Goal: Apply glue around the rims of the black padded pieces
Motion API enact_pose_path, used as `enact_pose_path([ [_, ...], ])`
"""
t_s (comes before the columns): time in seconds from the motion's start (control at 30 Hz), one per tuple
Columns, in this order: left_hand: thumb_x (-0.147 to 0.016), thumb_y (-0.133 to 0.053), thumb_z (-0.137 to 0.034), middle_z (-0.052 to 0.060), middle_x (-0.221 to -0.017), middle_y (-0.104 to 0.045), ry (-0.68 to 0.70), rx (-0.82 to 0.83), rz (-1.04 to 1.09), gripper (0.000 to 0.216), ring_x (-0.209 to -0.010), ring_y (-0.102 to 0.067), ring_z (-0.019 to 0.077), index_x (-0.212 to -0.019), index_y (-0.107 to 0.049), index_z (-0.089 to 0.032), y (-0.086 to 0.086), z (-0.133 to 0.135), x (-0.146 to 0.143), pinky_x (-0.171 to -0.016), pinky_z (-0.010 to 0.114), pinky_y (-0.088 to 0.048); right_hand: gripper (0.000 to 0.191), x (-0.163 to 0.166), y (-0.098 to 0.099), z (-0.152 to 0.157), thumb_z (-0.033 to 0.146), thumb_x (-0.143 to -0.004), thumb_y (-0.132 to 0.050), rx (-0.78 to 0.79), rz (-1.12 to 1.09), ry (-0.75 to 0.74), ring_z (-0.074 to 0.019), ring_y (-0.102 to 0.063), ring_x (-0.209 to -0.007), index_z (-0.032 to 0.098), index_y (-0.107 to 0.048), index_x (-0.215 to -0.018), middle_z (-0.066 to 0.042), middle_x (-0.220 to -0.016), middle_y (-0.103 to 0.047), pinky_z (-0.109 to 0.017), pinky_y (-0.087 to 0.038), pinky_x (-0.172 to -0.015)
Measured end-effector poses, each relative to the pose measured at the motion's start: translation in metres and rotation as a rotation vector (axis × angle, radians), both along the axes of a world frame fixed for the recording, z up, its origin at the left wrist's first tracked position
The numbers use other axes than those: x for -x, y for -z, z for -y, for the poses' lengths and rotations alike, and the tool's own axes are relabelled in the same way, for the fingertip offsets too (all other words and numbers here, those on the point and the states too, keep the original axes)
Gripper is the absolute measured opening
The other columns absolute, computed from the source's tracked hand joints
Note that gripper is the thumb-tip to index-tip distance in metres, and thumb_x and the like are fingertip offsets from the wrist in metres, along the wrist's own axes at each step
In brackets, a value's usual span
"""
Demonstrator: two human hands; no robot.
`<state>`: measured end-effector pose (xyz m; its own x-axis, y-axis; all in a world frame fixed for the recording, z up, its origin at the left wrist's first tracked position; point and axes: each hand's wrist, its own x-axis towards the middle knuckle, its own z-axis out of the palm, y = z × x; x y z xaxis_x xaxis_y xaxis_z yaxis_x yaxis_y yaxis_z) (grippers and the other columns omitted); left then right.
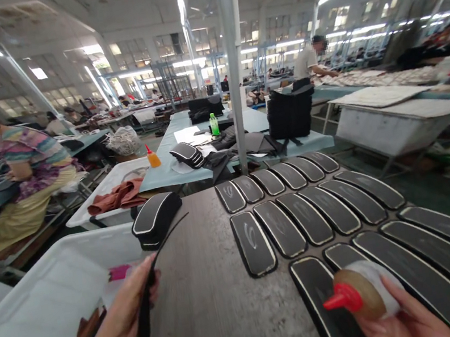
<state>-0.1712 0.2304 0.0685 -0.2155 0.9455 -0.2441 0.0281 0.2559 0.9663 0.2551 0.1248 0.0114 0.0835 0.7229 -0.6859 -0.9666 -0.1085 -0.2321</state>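
Setting: large factory hall, fluorescent strip lights overhead, rows of long worktables running into the distance, other workers seated or standing well away.
Bench: dark wood-grain bench (214, 308) directly below the camera, a white steel post (234, 69) rising at its far edge.
Laid-out pieces: long curved black padded strips with pale edging (280, 228), spread flat side by side in fanned rows across the right half of the bench, faces up, likely so each can be reached in turn; pale chalk-like scrawls visible on several.
Stack: small pile of the same black pieces (154, 217) at the far left of the bench, apart from the rows.
Left hand (123, 318): grip closed on a thin black curved strip (146, 314), pinched between thumb and fingers, its tapering end pointing up toward the stack; beaded bracelet at the wrist.
Right hand (400, 323): grip wrapped around a squeeze bottle with a red nozzle and brownish contents (358, 295), tilted with the nozzle pointing left, just above the nearest padded strip, probably for applying its contents.
Left of bench: white plastic tub (39, 326), something pink at its rim.
Beyond: pale blue table (188, 157) with an orange bottle (153, 157), a green bottle (214, 124) and more black parts.
Far left: seated person in a striped top (30, 166), hands out of sight.
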Motion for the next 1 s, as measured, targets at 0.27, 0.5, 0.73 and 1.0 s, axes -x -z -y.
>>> enact_pose_path([
  [0.27,-0.073,-0.082,-0.022,0.008,-0.102,-0.077,0.28,0.372,0.564,0.039,-0.092,-0.072,0.0254,-0.11,-0.069,-0.021,0.034,0.15,-0.066,-0.082,0.035,-0.058,0.047,0.016,-0.05,0.038,0.011,-0.064,-0.088,-0.258,0.201,-0.014,-0.0213,-0.075,-0.082,0.021,-0.067,-0.106,-0.004,-0.096,-0.078,-0.031,-0.065,-0.067],
  [0.5,-0.079,-0.074,-0.02,0.007,-0.111,-0.078,0.642,0.36,0.407,0.04,-0.094,-0.073,0.0274,-0.118,-0.07,-0.025,0.008,0.197,-0.066,-0.085,0.037,-0.057,0.039,0.026,-0.081,0.05,0.038,-0.065,-0.09,-0.542,0.58,-0.181,-0.0137,-0.063,-0.057,0.019,-0.071,-0.093,0.001,-0.074,-0.07,-0.023,-0.058,-0.049],
  [0.73,-0.07,-0.072,-0.024,-0.001,-0.109,-0.079,0.785,0.367,0.157,0.042,-0.099,-0.071,0.03,-0.111,-0.074,-0.032,-0.017,0.219,-0.056,-0.083,0.034,-0.058,0.029,0.038,-0.095,0.062,0.039,-0.076,-0.082,-0.754,0.814,-0.336,-0.0109,-0.056,-0.056,0.02,-0.069,-0.095,0.002,-0.072,-0.061,-0.018,-0.048,-0.043],
  [1.0,-0.061,-0.071,-0.026,-0.003,-0.1,-0.08,0.739,0.354,0.046,0.041,-0.09,-0.073,0.0282,-0.102,-0.078,-0.032,-0.032,0.229,-0.065,-0.074,0.029,-0.059,0.026,0.039,-0.094,0.07,0.036,-0.079,-0.08,-0.799,0.86,-0.411,-0.0098,-0.056,-0.059,0.022,-0.069,-0.097,0.002,-0.075,-0.061,-0.019,-0.05,-0.051],
])
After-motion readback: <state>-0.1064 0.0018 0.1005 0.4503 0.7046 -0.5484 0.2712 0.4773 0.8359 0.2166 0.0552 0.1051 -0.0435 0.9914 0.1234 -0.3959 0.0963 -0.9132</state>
